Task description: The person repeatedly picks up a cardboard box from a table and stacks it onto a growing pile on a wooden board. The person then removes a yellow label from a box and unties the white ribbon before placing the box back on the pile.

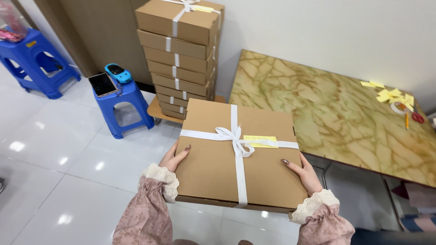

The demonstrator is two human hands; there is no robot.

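Hands held a flat square brown cardboard box [236, 159] tied with white ribbon and a bow, above the white tiled floor [68, 172]: left hand [173, 158] clamped on its left edge, right hand [305, 174] on its right. Beyond it stood a stack of similar ribboned boxes [181, 54]; a marble-patterned yellow table [336, 109] lay to the right.

The flat box [238, 156] is between the left hand [172, 158] and the right hand [305, 173]. Behind it stands a stack of boxes [179, 54]. A stool [121, 105] with a phone [102, 84] on it is left of the stack. The table [336, 113] is on the right.
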